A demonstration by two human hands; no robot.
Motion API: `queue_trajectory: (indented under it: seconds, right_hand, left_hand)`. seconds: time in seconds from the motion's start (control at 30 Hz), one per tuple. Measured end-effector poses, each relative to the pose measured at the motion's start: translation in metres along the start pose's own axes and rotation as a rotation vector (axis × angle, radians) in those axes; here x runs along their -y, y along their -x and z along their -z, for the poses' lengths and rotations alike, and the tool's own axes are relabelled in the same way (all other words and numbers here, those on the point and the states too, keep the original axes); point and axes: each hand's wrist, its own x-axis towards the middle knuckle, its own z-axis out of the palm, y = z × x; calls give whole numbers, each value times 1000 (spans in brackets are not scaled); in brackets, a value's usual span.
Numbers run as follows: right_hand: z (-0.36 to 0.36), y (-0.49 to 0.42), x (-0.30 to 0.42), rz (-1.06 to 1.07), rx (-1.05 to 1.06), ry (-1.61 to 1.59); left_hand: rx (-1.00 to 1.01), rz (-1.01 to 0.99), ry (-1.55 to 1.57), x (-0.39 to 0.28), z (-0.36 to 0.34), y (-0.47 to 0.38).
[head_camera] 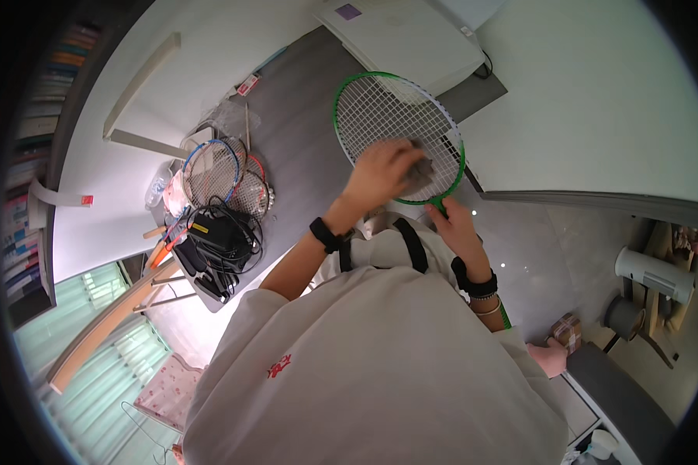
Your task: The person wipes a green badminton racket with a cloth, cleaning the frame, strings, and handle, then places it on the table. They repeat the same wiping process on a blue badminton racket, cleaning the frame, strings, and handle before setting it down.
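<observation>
A badminton racket [396,104] with a green and white frame is before me, its head pointing up and left in view. My right hand [455,224] grips it at the throat, and part of its green handle shows beside the right forearm. Over the lower half of the strings, my left hand [387,168] holds a crumpled dark grey cloth [421,174] against them. The left fingers are slightly blurred and partly cover the cloth. Both wrists wear black bands.
Several other rackets [212,168] lie on the grey table [299,93] at the left, beside a black adapter with tangled cables [218,232] and a plastic bottle [158,185]. A large white appliance [407,40] stands at the table's far end. Bookshelves [32,174] line the far left.
</observation>
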Motion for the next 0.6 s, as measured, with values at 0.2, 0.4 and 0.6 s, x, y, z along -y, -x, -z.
queue_trajectory:
  seconds: [0.2, 0.4, 0.6]
  right_hand:
    - [15, 7, -3, -77, -50, 52]
    - [29, 6, -15, -168, 11, -117]
    - [29, -7, -17, -279, 232, -330]
  left_hand:
    - [-443, 688, 410, 51, 1, 3]
    - [-777, 985, 1649, 76, -4, 30]
    - [-266, 967, 1968, 33, 7, 34]
